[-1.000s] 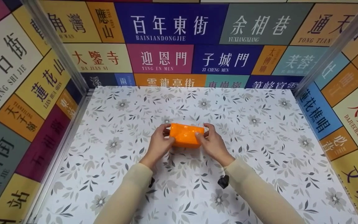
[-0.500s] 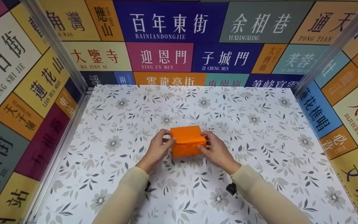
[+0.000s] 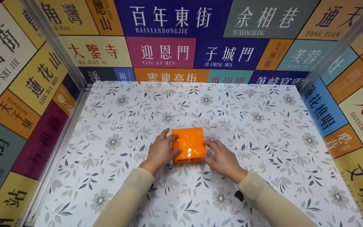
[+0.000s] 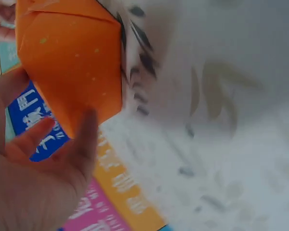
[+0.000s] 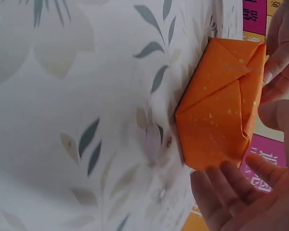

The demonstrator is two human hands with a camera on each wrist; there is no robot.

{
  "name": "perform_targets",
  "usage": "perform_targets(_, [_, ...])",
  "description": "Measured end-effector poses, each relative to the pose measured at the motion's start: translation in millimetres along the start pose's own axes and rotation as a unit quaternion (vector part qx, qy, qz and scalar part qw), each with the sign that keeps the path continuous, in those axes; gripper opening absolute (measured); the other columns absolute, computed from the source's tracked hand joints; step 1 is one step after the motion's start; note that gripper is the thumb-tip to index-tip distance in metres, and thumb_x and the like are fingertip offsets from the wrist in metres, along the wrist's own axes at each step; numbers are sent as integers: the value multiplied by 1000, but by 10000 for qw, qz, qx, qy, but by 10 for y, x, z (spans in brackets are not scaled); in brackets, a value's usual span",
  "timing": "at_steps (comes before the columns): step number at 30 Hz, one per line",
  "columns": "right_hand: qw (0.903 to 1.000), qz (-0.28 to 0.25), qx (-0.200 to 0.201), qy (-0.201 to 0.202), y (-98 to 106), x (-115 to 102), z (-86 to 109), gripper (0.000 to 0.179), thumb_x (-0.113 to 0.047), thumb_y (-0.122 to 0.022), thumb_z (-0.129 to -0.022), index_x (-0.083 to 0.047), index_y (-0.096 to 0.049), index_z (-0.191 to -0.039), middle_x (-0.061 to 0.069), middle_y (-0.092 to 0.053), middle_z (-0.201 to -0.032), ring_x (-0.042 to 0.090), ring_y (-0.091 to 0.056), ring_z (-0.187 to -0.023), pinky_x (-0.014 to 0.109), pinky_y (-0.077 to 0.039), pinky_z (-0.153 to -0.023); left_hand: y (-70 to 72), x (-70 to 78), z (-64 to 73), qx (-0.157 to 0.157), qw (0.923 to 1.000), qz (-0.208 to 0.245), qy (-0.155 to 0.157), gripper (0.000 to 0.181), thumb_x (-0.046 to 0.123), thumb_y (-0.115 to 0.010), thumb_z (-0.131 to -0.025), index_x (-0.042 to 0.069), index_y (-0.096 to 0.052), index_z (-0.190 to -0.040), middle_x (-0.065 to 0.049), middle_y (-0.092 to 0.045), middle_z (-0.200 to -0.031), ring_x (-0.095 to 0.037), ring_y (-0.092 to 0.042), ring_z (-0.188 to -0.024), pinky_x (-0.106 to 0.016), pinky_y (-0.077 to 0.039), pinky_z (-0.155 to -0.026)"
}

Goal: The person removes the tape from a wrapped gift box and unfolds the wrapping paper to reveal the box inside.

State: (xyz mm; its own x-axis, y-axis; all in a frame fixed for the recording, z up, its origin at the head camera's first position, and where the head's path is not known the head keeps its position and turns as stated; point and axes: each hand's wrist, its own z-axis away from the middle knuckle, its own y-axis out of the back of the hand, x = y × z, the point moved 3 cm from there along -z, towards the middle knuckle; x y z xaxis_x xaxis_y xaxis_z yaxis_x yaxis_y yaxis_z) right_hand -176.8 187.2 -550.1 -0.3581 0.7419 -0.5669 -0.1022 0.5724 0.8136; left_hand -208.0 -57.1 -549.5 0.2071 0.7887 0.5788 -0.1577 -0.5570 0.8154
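Note:
An orange paper-wrapped package (image 3: 188, 143) with small gold flecks rests on the patterned table surface, its broad face up in the head view. Folded flaps with slanting creases show on the package's end (image 5: 214, 103) in the right wrist view. My left hand (image 3: 161, 152) is at its left side, fingers loosely spread, with fingertips at the package's left edge. In the left wrist view, the fingers (image 4: 85, 139) lie right by the orange paper (image 4: 72, 62). At the right side, my right hand (image 3: 225, 160) has its fingers extended and loose, fingertips close to the package's edge.
White cloth with grey flowers and leaves covers the table (image 3: 263, 135). Colourful panels with Chinese lettering form a back wall (image 3: 162, 52) and side walls. A small black device (image 3: 239, 196) sits at the right sleeve's cuff.
Both hands have turned the package over between them, then set it down broad face up. The fingers have loosened from it, and the right hand has shifted slightly outward.

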Motion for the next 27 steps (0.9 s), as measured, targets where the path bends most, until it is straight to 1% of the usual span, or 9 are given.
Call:
perform_targets(2, [9990,358,175,194,43,-39,-29,40,-29,-73,-90,-13,-67,-126,5,-59,-120,25,-59,-106,44,-52,-82,41,32,8,83,9970,-651,-407,54,41,-74,-88,16,-64,-135,-10,-37,-156,-33,-45,-133,-48,-43,-103])
perform_targets(3, [9980,503,242,308,52,-60,-53,36,-29,-73,-90,-14,-69,-123,4,-60,-118,24,-58,-106,43,-52,-83,54,43,10,83,9948,-829,-586,52,41,-73,-89,16,-65,-134,-9,-38,-156,-33,-44,-134,-49,-43,-103])
perform_targets(5, [9955,705,259,570,46,-109,-113,31,-29,-73,-91,-15,-72,-118,2,-60,-114,23,-57,-104,41,-52,-83,62,54,11,-48,9917,-945,-866,50,40,-70,-91,15,-64,-134,-8,-41,-154,-31,-44,-135,-47,-39,-107])
perform_targets(7, [9918,973,185,808,16,-155,-172,29,-30,-73,-91,-16,-73,-117,2,-60,-112,22,-56,-102,40,-51,-83,53,52,10,-262,9901,-954,-992,51,40,-68,-93,15,-62,-137,-6,-43,-153,-30,-44,-135,-47,-38,-108])
perform_targets(10, [9845,1342,65,1127,-40,-216,-248,30,-32,-72,-92,-17,-73,-117,3,-60,-110,22,-55,-99,38,-51,-82,32,35,0,-562,9910,-806,-914,55,42,-67,-93,17,-58,-141,-4,-42,-154,-28,-46,-134,-46,-38,-108])
perform_targets(14, [9773,1548,-61,1444,-95,-263,-310,32,-34,-72,-92,-17,-74,-119,3,-58,-111,22,-55,-98,38,-50,-82,32,28,-23,-757,9909,-707,-860,58,43,-70,-91,19,-56,-143,-2,-40,-155,-29,-47,-133,-46,-39,-107])
perform_targets(17, [9758,1524,-189,1558,-120,-267,-334,33,-33,-72,-92,-18,-73,-122,2,-57,-112,20,-53,-98,37,-49,-81,48,33,-29,-820,9901,-788,-823,61,42,-73,-90,19,-56,-143,-2,-41,-155,-30,-50,-130,-47,-41,-105])
perform_targets(21, [9756,1394,-328,1662,-136,-247,-344,33,-32,-71,-93,-21,-72,-125,1,-57,-114,19,-51,-98,36,-47,-79,72,56,-31,-853,9884,-1033,-717,63,42,-75,-88,20,-56,-144,-1,-43,-154,-30,-55,-125,-48,-44,-100])
perform_targets(27, [9696,1204,-211,2121,-143,-229,-348,27,-26,-74,-92,-18,-76,-118,2,-60,-113,20,-54,-102,36,-48,-85,95,103,-48,-866,9872,-1158,-667,62,43,-76,-87,20,-59,-141,-1,-46,-152,-27,-56,-124,-48,-47,-96])
